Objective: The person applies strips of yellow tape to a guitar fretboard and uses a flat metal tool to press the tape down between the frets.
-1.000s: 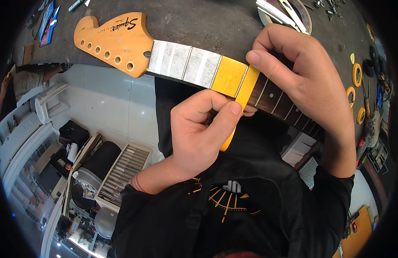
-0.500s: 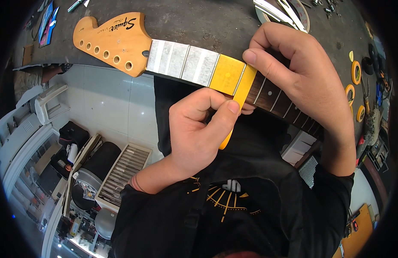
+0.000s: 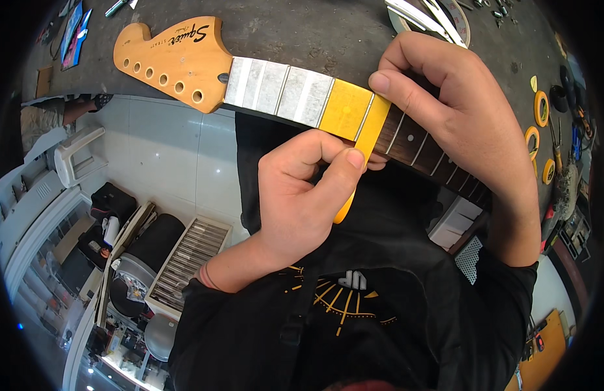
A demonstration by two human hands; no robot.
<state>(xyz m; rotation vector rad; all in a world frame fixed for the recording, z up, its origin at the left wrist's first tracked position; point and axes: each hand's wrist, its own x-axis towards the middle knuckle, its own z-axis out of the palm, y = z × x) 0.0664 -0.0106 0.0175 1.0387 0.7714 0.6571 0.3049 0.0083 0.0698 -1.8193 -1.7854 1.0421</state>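
Observation:
A guitar neck [image 3: 414, 143] lies across the bench edge, its light wooden headstock [image 3: 165, 55] at upper left. White masking [image 3: 263, 85] covers the first frets, then yellow tape [image 3: 344, 107], while the dark fretboard shows farther right. My left hand [image 3: 298, 202] pinches a yellow tape strip [image 3: 346, 207] between thumb and curled finger at the neck's lower edge; the strip hangs below it. My right hand [image 3: 461, 117] has its thumb pressed on the strip's upper end beside a fret, with fingers bent over the neck's far edge, their tips partly hidden.
The dark bench [image 3: 302, 32] holds a round tray [image 3: 461, 26] with white strips, loose hardware [image 3: 500, 18], yellow tape rolls [image 3: 541, 107] and tools at right. At the left edge is another person's arm [image 3: 73, 111]. Below stand a metal grille [image 3: 188, 260] and a black cylinder [image 3: 148, 247].
Both hands and the tape strip have shifted very slightly upward in the picture along with the neck. Their grips look the same.

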